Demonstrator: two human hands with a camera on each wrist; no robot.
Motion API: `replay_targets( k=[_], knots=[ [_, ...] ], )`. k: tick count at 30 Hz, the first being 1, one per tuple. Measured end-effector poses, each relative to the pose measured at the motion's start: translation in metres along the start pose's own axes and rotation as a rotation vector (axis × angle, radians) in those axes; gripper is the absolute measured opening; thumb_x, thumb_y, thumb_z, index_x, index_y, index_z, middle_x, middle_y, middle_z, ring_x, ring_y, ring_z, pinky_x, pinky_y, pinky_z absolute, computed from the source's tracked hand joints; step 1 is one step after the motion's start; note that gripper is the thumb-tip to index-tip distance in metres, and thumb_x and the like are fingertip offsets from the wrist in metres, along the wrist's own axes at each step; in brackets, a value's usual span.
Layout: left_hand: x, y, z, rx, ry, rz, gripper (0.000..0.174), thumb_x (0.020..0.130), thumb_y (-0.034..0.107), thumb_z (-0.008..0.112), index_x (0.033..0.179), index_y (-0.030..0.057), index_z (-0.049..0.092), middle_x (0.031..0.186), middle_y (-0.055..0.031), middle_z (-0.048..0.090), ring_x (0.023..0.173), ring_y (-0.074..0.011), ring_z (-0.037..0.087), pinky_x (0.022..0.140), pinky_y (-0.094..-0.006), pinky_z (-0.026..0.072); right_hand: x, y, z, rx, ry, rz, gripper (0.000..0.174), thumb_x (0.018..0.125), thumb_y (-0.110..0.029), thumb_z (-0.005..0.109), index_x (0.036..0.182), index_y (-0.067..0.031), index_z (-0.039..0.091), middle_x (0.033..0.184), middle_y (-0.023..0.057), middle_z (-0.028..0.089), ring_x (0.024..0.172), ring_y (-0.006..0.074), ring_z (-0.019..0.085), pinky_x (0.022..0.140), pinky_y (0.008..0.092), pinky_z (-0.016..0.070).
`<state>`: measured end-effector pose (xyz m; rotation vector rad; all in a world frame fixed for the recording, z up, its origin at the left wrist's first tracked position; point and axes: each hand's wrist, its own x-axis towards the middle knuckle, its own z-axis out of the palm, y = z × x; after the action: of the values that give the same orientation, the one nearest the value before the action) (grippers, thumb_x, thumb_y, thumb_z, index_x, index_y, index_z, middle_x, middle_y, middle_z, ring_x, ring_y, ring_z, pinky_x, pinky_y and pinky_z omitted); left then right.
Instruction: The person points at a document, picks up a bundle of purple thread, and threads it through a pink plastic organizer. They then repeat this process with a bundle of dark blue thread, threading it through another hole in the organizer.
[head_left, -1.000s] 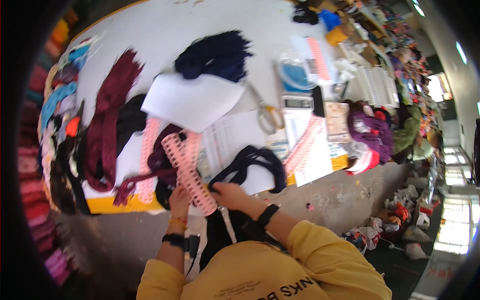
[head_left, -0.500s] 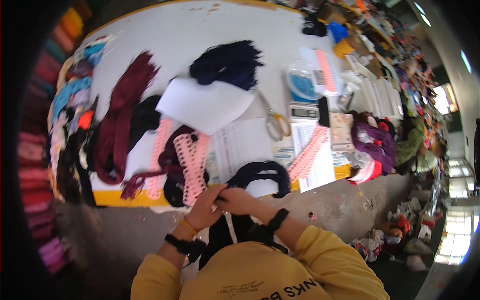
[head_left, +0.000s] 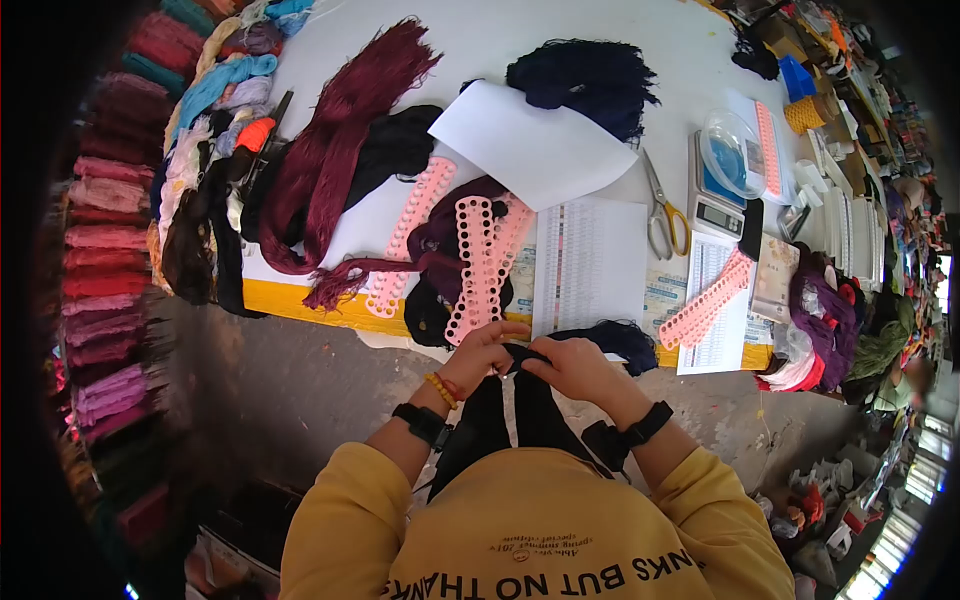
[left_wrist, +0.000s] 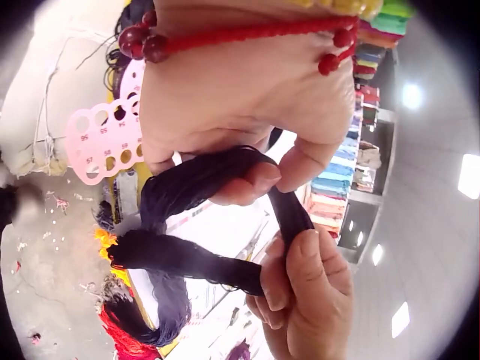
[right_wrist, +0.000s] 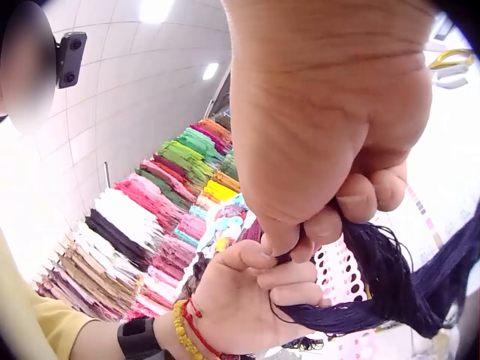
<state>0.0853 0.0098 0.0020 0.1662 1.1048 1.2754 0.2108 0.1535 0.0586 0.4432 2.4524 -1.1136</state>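
Note:
A dark navy skein of thread (left_wrist: 184, 259) stretches between my two hands, just over the table's front edge. My left hand (head_left: 478, 358) pinches one part between thumb and fingers. Close beside it, my right hand (head_left: 580, 368) pinches the same skein, as the left wrist view also shows. Looped strands hang down and trail onto the table edge in the right wrist view. Just beyond the left hand lies a pink punched thread card (head_left: 475, 265), across a second pink card (head_left: 518, 225) and over dark thread. Parts of the skein are hidden behind my fingers.
Maroon thread (head_left: 330, 150), another navy bundle (head_left: 590, 80) and a white sheet (head_left: 530, 145) lie on the table (head_left: 480, 25). To the right are a printed chart (head_left: 590, 265), scissors (head_left: 665, 215), a scale (head_left: 718, 215) and another pink card (head_left: 705, 300). Coloured skeins (head_left: 110, 300) hang at left.
The left hand has moved from the pink card's lower end to the navy skein beside the right hand. The card now lies at a different slant. The head view has shifted.

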Motion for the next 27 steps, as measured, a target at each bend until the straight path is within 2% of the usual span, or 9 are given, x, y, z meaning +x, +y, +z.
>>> replay_targets(
  k=[1,4,7,10,13,16,19,22,27],
  knots=[
    [0.002,-0.006,-0.004,-0.100,0.012,-0.010,0.044,0.068,0.000,0.046,0.111,-0.0004,0.053,0.072,-0.0028,0.051,0.058,-0.0092,0.046,0.054,-0.0200,0.0355,0.001,0.000,0.003,-0.069,-0.001,-0.025,0.024,0.084,-0.031,0.054,0.093,-0.0089,0.055,0.074,0.0131,0.060,0.072,0.0343,0.058,0.062,0.0442,0.0448],
    [0.004,-0.015,-0.008,-0.368,0.039,-0.025,0.042,0.066,-0.002,0.044,0.108,-0.0014,0.054,0.073,-0.0056,0.050,0.060,-0.0126,0.045,0.060,-0.0225,0.0367,0.004,0.003,0.011,0.019,0.200,-0.192,0.022,0.085,-0.029,0.053,0.089,-0.0077,0.054,0.068,0.0132,0.058,0.070,0.0336,0.058,0.060,0.0424,0.0450],
    [0.003,-0.023,-0.003,-0.513,0.037,-0.014,0.040,0.067,-0.002,0.045,0.105,-0.0025,0.054,0.075,-0.0061,0.051,0.060,-0.0129,0.045,0.061,-0.0237,0.0370,0.007,0.001,0.013,0.202,0.277,-0.252,0.021,0.086,-0.026,0.052,0.088,-0.0057,0.055,0.066,0.0126,0.057,0.068,0.0319,0.057,0.059,0.0380,0.0451],
    [0.000,-0.026,-0.006,-0.444,-0.046,-0.025,0.034,0.070,0.001,0.048,0.104,-0.0026,0.054,0.075,-0.0042,0.052,0.062,-0.0123,0.046,0.063,-0.0244,0.0373,0.007,0.000,0.008,0.589,0.003,0.058,0.020,0.086,-0.024,0.052,0.087,-0.0040,0.056,0.069,0.0119,0.058,0.068,0.0292,0.057,0.060,0.0345,0.0445],
    [-0.010,-0.013,-0.006,-0.083,-0.117,-0.113,0.025,0.078,0.009,0.054,0.101,-0.0008,0.057,0.075,-0.0015,0.054,0.063,-0.0094,0.048,0.061,-0.0230,0.0386,0.007,0.008,0.006,0.524,-0.014,0.113,0.023,0.086,-0.026,0.052,0.088,-0.0033,0.057,0.071,0.0125,0.058,0.067,0.0266,0.057,0.062,0.0328,0.0439],
    [-0.014,-0.016,-0.006,0.204,-0.185,-0.135,0.017,0.083,0.015,0.057,0.094,0.0024,0.058,0.074,-0.0004,0.055,0.064,-0.0079,0.050,0.059,-0.0204,0.0399,0.005,0.015,0.008,0.365,-0.074,0.015,0.025,0.086,-0.028,0.052,0.089,-0.0032,0.057,0.073,0.0145,0.059,0.070,0.0281,0.057,0.063,0.0349,0.0435],
    [-0.018,-0.024,-0.009,0.314,-0.161,-0.165,0.017,0.083,0.018,0.060,0.092,0.0031,0.059,0.071,0.0007,0.055,0.060,-0.0053,0.049,0.055,-0.0192,0.0392,-0.002,0.010,0.010,0.372,-0.123,0.008,0.028,0.086,-0.031,0.052,0.090,-0.0031,0.056,0.075,0.0165,0.058,0.073,0.0317,0.057,0.064,0.0374,0.0431],
    [-0.018,-0.036,-0.017,0.196,-0.169,-0.155,0.017,0.083,0.016,0.060,0.094,0.0033,0.059,0.070,0.0011,0.055,0.060,-0.0062,0.050,0.058,-0.0203,0.0402,-0.002,0.013,0.014,0.281,-0.266,0.077,0.029,0.086,-0.032,0.052,0.090,-0.0035,0.057,0.078,0.0181,0.058,0.076,0.0343,0.056,0.065,0.0389,0.0432],
    [-0.021,-0.029,0.002,0.048,-0.135,-0.042,0.022,0.085,0.020,0.057,0.100,0.0033,0.055,0.068,0.0015,0.054,0.061,-0.0073,0.051,0.060,-0.0211,0.0415,-0.002,0.013,0.025,0.301,-0.176,-0.023,0.028,0.085,-0.031,0.052,0.092,-0.0043,0.056,0.080,0.0196,0.059,0.077,0.0367,0.057,0.064,0.0419,0.0443]
  ],
)
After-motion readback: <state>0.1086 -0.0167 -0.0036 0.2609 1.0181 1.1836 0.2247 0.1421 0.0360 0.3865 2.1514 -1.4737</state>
